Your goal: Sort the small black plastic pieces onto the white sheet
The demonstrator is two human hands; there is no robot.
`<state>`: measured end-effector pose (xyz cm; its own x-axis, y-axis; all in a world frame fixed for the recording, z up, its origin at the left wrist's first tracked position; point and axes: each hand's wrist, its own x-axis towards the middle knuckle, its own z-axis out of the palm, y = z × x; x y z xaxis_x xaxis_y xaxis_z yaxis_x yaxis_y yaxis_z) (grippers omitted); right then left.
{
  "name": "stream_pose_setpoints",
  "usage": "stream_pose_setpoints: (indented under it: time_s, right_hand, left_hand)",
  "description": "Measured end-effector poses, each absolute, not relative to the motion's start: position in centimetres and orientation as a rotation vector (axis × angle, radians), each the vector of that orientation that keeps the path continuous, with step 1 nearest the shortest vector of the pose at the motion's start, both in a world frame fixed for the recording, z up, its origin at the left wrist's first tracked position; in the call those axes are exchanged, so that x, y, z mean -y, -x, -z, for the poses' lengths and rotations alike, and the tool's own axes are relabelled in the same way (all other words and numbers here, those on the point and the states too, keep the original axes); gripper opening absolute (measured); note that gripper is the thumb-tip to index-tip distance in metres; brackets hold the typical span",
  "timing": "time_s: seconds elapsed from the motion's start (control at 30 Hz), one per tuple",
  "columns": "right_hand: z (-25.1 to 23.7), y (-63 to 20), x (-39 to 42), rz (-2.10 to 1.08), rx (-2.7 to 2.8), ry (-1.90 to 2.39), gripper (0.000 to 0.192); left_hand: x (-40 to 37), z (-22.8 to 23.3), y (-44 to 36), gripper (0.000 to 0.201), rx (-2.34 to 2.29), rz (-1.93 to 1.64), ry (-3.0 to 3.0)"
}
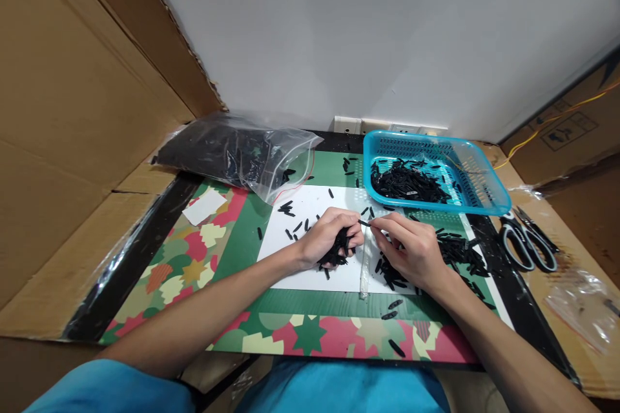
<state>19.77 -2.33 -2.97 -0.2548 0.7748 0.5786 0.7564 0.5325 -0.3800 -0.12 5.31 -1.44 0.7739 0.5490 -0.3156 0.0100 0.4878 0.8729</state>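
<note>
Sorting: small black plastic pieces are being taken one at a time from a handful.
Left hand [325, 242]: fingers curled together around a bunch of black pieces [338, 250], over the white sheet [310, 271] at mid table.
Right hand [411, 248]: fingers pinched on a single black piece [363, 223], just right of the left hand.
Nearby: loose heap [458, 250] to the right; blue basket [477, 171] far right, part filled; bag [232, 155] far left; scissors [527, 245] right.
Next move, as I judge: a steady pinch so that only one piece comes free.
</note>
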Motion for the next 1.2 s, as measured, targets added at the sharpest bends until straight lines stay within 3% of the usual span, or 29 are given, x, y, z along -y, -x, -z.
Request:
stream_pose_setpoints:
  time_s: [0.27,0.9,1.03,1.2]
  right_hand:
    - [2.7,-19.6,2.3,-0.208,1.913,1.202,0.011]
    - [2.5,-19.5,2.1,-0.249,1.897,1.139,0.010]
    - [2.6,-19.6,2.3,-0.124,1.921,1.137,0.012]
    - [1.3,-21.6,2.0,0.322,1.853,1.194,0.019]
  left_hand:
    - [-5.4,1.6,0.1,0.036,-0.621,-0.357,-1.023]
    - [-5.4,1.3,0.1,0.036,-0.628,-0.359,-1.024]
    - [-5.5,1.4,0.2,0.035,-0.625,-0.348,-1.019]
    - [-5.5,1.4,0.3,0.033,-0.627,-0.339,-0.993]
